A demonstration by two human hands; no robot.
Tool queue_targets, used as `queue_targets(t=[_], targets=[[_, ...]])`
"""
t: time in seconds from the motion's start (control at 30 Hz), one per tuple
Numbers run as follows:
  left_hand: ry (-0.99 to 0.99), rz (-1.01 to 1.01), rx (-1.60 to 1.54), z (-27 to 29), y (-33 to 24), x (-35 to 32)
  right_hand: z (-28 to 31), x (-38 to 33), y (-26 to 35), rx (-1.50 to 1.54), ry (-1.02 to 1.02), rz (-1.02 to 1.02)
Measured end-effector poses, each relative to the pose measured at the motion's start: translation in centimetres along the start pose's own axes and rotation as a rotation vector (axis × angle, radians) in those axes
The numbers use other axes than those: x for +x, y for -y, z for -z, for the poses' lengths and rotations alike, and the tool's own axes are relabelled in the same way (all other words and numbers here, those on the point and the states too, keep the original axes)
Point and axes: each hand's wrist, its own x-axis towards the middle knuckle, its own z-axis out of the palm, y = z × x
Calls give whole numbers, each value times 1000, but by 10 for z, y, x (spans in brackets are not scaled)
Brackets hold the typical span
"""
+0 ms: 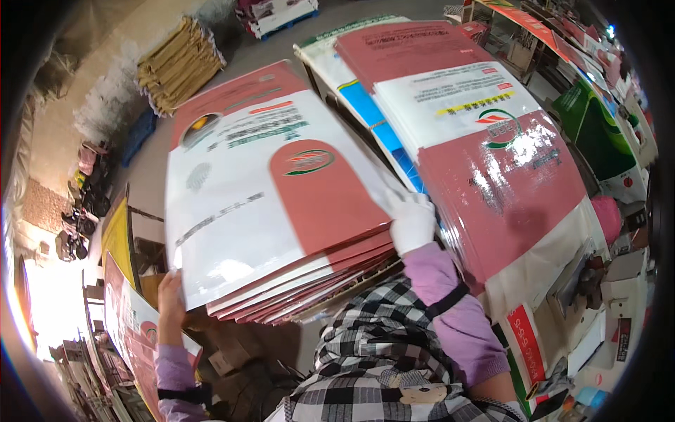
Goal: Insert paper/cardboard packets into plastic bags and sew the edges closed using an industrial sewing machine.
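Red-and-white flat bags (274, 190), stacked, left of frame centre. Left hand (169, 292) at stack's lower-left corner, white-gloved right hand (413, 221) at its right edge; either grip wide or narrow, cannot tell. Similar stack (485, 151), upper right. Tan bundle (181, 65), upper left.

Person's right hand (413, 219): pale stack (228, 225) left, red stack (485, 204) close right, open above. Left hand (170, 294): pale stack blocks right.
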Motion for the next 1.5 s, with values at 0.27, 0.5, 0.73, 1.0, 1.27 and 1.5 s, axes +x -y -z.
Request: queue_targets(t=[0.27,0.5,0.73,1.0,1.27,1.5], targets=[[-21,173,-83,-33,6,16,4,10,-20,206,17,-258],[-165,-172,539,-27,35,-6,-12,-29,-22,108,-5,-172],[832,-1275,1029,-190,-6,-129,-9,-42,-27,245,-37,-248],[397,-581,1332,-226,40,-77,-9,-52,-21,177,39,-278],[354,-1181,1052,-116,13,-126,-53,-88,-41,225,20,-397],[313,507,64,-51,13,-28,-46,-97,-42,604,-101,-483]])
